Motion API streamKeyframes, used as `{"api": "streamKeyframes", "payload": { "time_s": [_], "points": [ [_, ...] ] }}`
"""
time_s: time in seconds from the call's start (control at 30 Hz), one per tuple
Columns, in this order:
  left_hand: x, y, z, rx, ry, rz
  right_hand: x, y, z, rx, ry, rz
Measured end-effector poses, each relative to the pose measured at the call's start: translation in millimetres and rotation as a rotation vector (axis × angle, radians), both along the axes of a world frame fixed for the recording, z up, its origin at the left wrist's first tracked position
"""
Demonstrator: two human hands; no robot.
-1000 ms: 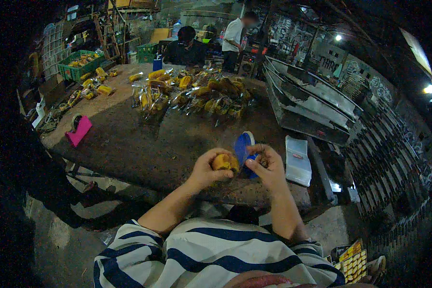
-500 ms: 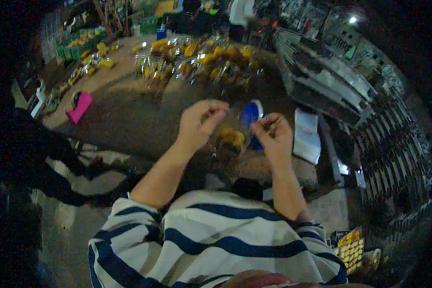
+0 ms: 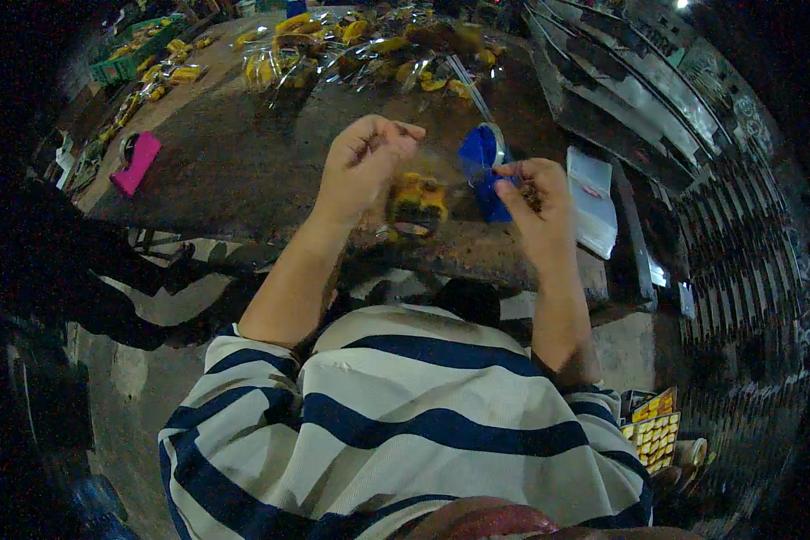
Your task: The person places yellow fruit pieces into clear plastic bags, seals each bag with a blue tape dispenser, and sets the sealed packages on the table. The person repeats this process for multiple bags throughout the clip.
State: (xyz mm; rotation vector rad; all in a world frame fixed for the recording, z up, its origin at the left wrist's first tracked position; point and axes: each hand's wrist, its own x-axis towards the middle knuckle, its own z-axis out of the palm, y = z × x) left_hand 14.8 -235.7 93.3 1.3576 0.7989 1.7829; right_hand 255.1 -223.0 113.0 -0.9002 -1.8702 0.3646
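My left hand (image 3: pixel 360 166) is raised with thumb and fingers pinched on the top of a clear plastic bag. The bag, holding a yellow-brown bread-like piece (image 3: pixel 418 198), hangs between my hands above the dark wooden table (image 3: pixel 243 166). My right hand (image 3: pixel 535 202) has thumb and forefinger closed at the other side of the bag, just in front of a blue tape dispenser (image 3: pixel 477 157); the bag's film is hard to make out there. A stack of flat clear bags (image 3: pixel 591 193) lies right of that hand.
A pile of bagged yellow pieces (image 3: pixel 364 58) covers the back of the table. A pink tape dispenser (image 3: pixel 138 162) sits at left, a green crate (image 3: pixel 121 63) at back left. Metal trays (image 3: pixel 625 72) stand at back right, beside dark slatted racks (image 3: pixel 729 261).
My left hand has let go of the bread-like piece and risen to pinch the bag's top, leaving the piece hanging. My right hand has moved right and up in the picture. The view has tilted.
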Motion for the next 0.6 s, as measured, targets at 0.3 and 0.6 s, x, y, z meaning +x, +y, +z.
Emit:
{"api": "streamKeyframes", "payload": {
  "time_s": [0.3, 0.6],
  "points": [
    [8, 2, 0, 0.055, -0.147, -0.152, 3, -7, -4, -0.369, 0.162, 0.05],
    [4, -4, -29, -0.006, -0.084, -0.418, -14, 6, -32, -0.245, 0.352, 0.097]
  ]
}}
